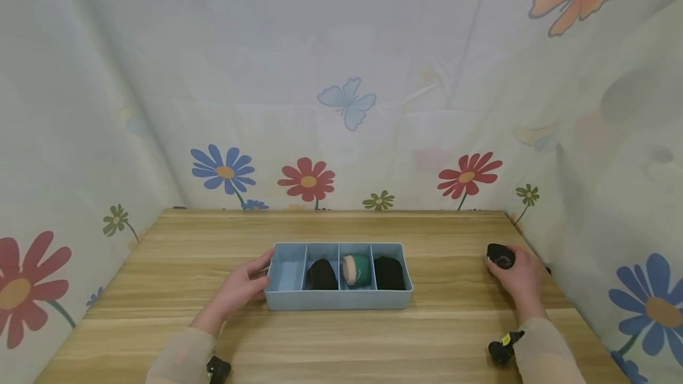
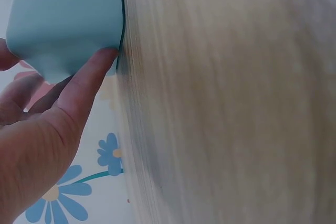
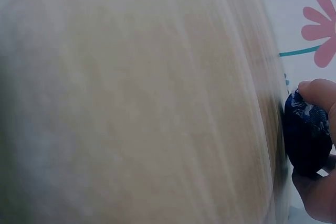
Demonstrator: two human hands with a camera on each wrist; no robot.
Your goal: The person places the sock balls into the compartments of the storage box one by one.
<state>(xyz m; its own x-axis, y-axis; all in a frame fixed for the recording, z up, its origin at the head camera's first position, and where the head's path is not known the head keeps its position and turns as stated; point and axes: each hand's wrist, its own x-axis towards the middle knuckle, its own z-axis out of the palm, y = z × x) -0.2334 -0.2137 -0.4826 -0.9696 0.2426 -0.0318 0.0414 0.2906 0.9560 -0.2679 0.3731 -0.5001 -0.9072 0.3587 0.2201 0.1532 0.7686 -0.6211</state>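
A light blue divided box [image 1: 336, 300] stands on the table, and my left hand [image 1: 238, 287] grips its left end. In the left wrist view the fingers and thumb lie against the end wall of the box [image 2: 68, 19]. A dark brown rolled sock [image 1: 322, 275], a green rolled sock [image 1: 357, 270] with a pale end and a black rolled sock [image 1: 389, 273] sit in separate compartments. The leftmost compartment shows its bare floor. Far to the right, my right hand [image 1: 523, 280] holds a dark rolled sock [image 1: 500, 256] between thumb and fingers, low over the table; white flecks mark this sock [image 3: 307, 135].
The wood-grain table [image 1: 341, 348] runs back to a pale curtain [image 1: 267, 76] printed with flowers and butterflies, which also hangs along both sides. A black wrist device [image 1: 501, 350] is on the right sleeve, another [image 1: 217, 369] on the left.
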